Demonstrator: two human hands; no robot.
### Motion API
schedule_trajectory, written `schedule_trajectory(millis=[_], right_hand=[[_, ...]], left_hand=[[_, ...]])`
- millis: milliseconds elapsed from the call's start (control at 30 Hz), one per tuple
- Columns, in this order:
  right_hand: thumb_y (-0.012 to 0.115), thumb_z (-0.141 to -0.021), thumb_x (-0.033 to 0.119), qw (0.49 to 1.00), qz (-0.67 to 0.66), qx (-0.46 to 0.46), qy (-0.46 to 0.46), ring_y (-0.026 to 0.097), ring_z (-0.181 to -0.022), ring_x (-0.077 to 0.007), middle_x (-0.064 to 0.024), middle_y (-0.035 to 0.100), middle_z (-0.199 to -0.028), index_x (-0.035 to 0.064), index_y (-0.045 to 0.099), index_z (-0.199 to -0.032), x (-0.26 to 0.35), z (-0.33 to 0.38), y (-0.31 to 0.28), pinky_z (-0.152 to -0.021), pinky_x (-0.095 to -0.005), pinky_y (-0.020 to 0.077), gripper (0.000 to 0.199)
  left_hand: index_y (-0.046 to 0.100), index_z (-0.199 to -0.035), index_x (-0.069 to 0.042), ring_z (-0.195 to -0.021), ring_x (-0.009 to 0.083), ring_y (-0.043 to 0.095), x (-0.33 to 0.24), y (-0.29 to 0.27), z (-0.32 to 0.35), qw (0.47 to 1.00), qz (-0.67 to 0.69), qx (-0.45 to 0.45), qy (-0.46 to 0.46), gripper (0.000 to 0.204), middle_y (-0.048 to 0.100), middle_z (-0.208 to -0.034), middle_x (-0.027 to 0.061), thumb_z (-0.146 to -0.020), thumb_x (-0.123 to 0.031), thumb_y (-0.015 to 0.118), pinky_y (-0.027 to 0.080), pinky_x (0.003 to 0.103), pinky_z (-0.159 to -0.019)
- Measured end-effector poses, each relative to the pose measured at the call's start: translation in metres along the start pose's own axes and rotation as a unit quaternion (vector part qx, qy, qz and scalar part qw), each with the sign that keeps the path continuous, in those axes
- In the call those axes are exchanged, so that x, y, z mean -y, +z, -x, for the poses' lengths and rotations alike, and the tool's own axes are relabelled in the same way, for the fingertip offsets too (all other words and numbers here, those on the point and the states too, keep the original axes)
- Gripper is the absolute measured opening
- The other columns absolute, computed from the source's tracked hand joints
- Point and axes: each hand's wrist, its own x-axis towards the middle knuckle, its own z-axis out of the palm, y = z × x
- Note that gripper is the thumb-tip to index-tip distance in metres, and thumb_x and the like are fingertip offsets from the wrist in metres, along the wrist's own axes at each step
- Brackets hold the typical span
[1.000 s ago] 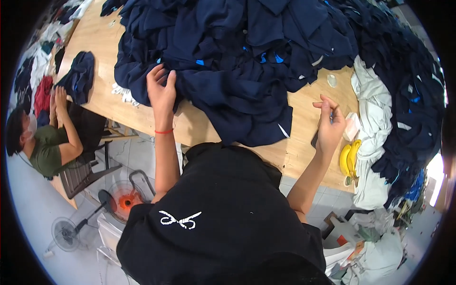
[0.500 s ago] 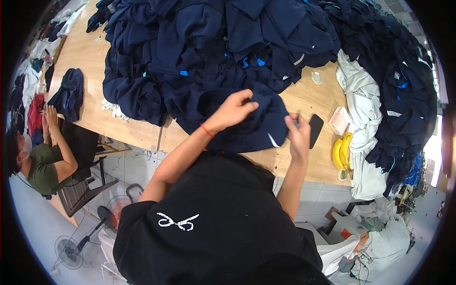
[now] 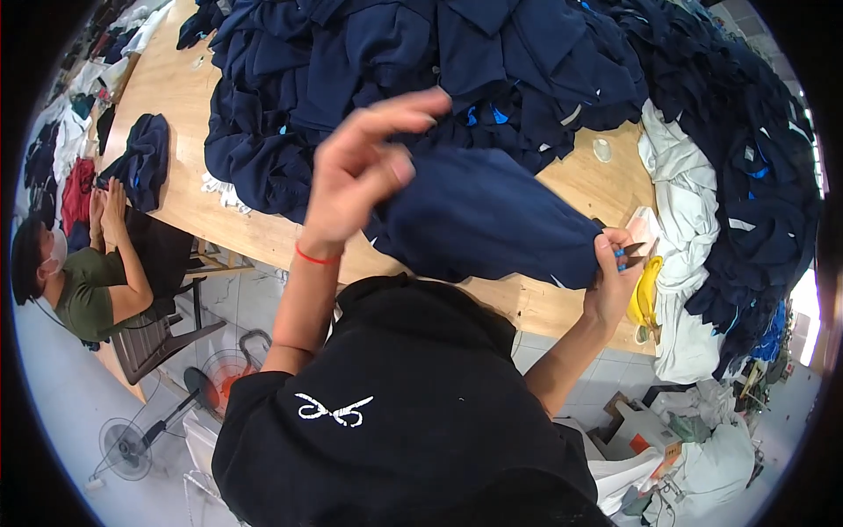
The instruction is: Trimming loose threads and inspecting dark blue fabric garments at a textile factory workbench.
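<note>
A navy blue garment (image 3: pixel 492 215) is drawn out sideways over the near edge of the table. My right hand (image 3: pixel 615 263) is closed on its right end, beside a small white tag. Blue-handled thread snips (image 3: pixel 623 255) with dark blades stick out of the same hand. My left hand (image 3: pixel 360 167) is raised at the garment's left end, slightly smeared by motion. Its thumb and fingers stand apart, and it holds nothing that I can see. Beyond the garment rises a large heap of navy garments (image 3: pixel 378 53) with bright blue and white bits.
Along the right of the wooden table (image 3: pixel 184 97) lie yellow bananas (image 3: pixel 645 299), a pale pink box (image 3: pixel 644 224) and bunched white cloth (image 3: pixel 685 176). A seated person (image 3: pixel 97 281) works at the left by another navy garment (image 3: pixel 149 158). A fan (image 3: pixel 127 443) stands on the floor.
My left hand has lifted off the garment, up and to the left. My right hand has moved right and grips the garment's end, stretching it sideways over where the black phone lay.
</note>
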Motion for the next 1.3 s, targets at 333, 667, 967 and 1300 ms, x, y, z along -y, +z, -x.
schedule_trajectory(millis=[333,667,967,1300], right_hand=[[0.078,-0.096,0.007,0.978,0.203,-0.038,-0.022,0.067,-0.096,-0.0138,-0.0049,0.075,-0.099,-0.0027,0.075,-0.111,-0.087,-0.01,0.003,-0.086,-0.028,0.0503,0.018],[0.079,-0.09,0.004,0.957,0.285,0.049,0.01,0.073,-0.088,-0.0183,-0.0119,0.08,-0.096,-0.0022,0.078,-0.105,-0.163,-0.017,0.014,-0.084,-0.0321,0.0552,0.016],[0.094,-0.076,0.006,0.967,0.247,0.063,-0.018,0.064,-0.084,-0.0139,-0.0089,0.072,-0.097,-0.0016,0.076,-0.104,-0.161,0.006,0.041,-0.075,-0.0283,0.0515,0.034],[0.089,-0.072,-0.003,0.903,0.377,0.072,-0.193,0.065,-0.088,-0.0295,-0.0129,0.065,-0.099,0.003,0.07,-0.112,-0.164,0.019,0.03,-0.076,-0.0394,0.0543,0.044]], left_hand=[[0.072,-0.126,-0.006,-0.09,0.0161,0.068,0.041,0.0,0.027,0.934,-0.315,-0.005,-0.17,0.036,0.072,-0.109,0.0053,-0.093,-0.014,0.082,0.055,0.031,-0.079],[0.068,-0.095,-0.004,-0.082,0.0337,0.066,0.105,-0.013,0.07,0.892,-0.444,-0.034,-0.077,0.008,0.067,-0.089,0.0131,-0.091,-0.004,0.074,0.053,0.042,-0.074],[0.069,-0.102,-0.006,-0.093,0.0304,0.063,0.101,0.019,0.101,0.907,-0.386,0.064,-0.156,0.032,0.061,-0.1,0.0115,-0.08,-0.013,0.09,0.054,0.038,-0.082],[0.071,-0.107,-0.003,-0.098,0.0382,0.068,0.108,-0.006,0.11,0.899,-0.417,0.024,-0.135,0.035,0.066,-0.107,0.0142,-0.073,0.006,0.071,0.058,0.043,-0.086]])
